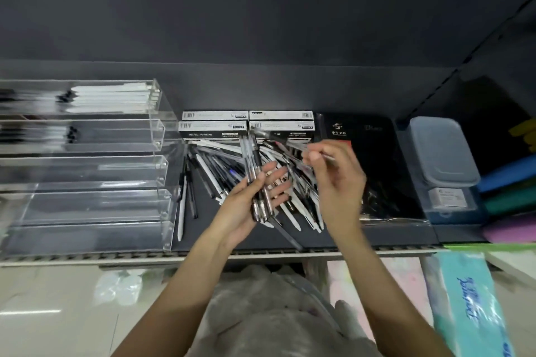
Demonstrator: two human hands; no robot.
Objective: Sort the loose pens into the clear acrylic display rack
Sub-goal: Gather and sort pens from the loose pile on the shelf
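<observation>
Over the shelf (pixel 377 236), left hand (pixel 258 191) loosely cradles a pen bundle (pixel 256 180); right hand (pixel 333 180) pinches 1 pen (pixel 278 138). Pile (pixel 220 168) beside rack (pixel 87 171). Risk: bundle slips through the loose hold.

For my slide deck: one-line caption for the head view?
Left hand holds a bundle of pens; right hand lifts one pen beside the acrylic rack.

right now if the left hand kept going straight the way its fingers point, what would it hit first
Probably the loose pens heaped on the shelf. The left hand, holding a bundle of clear pens, points up and right, towards the heap and the right hand above it. Depth is unclear.
</observation>
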